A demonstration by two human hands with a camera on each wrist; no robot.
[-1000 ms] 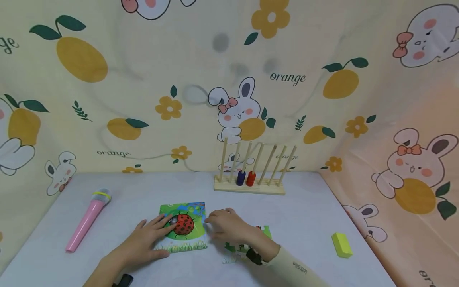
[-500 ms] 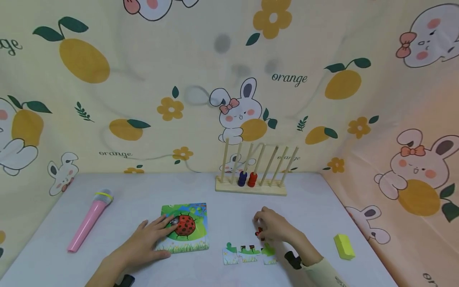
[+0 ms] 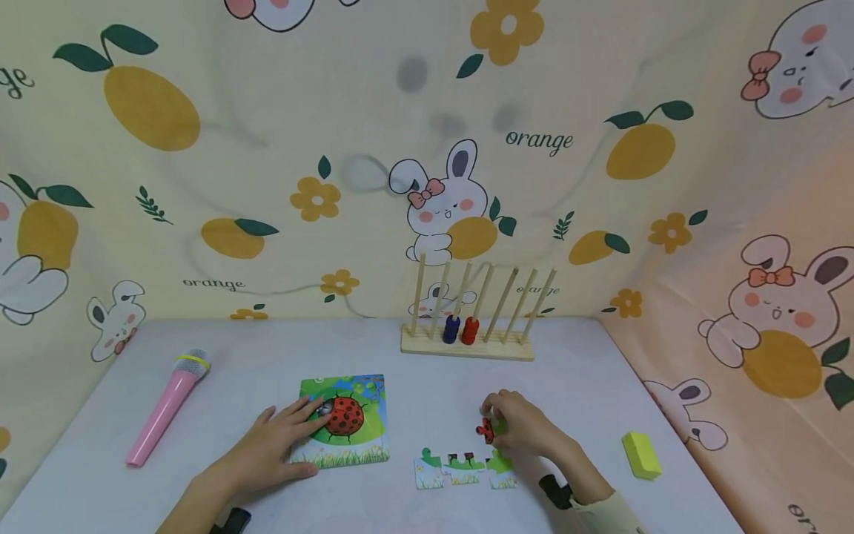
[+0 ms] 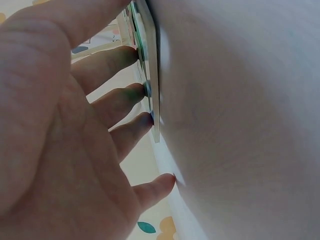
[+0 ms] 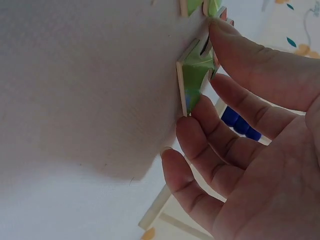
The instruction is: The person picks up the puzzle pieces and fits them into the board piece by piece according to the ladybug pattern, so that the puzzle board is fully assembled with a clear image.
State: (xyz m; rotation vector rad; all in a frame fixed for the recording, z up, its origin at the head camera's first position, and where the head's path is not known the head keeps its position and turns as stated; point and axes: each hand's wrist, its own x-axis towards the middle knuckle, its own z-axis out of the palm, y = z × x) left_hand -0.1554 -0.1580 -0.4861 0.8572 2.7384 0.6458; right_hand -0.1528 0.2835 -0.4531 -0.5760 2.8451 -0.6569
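On the desk (image 3: pixel 567 400), in from its right edge, a puzzle piece (image 3: pixel 488 431) is pinched by the right hand (image 3: pixel 525 426) and nearby pieces (image 3: pixel 464 473) could be jostled if it slips, the ladybug board (image 3: pixel 353 426) touched by the outstretched left hand (image 3: pixel 272 446).

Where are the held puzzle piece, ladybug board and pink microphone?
Held puzzle piece (image 5: pixel 196 72): right wrist view, on its green printed face.
Ladybug board (image 3: pixel 345 417): head view, on the printed ladybug's shell.
Pink microphone (image 3: pixel 163 413): head view, on the handle.

The puzzle piece (image 5: pixel 194 74) looks glossy, the peg rack (image 3: pixel 467 350) wooden, the microphone (image 3: pixel 165 411) plastic.
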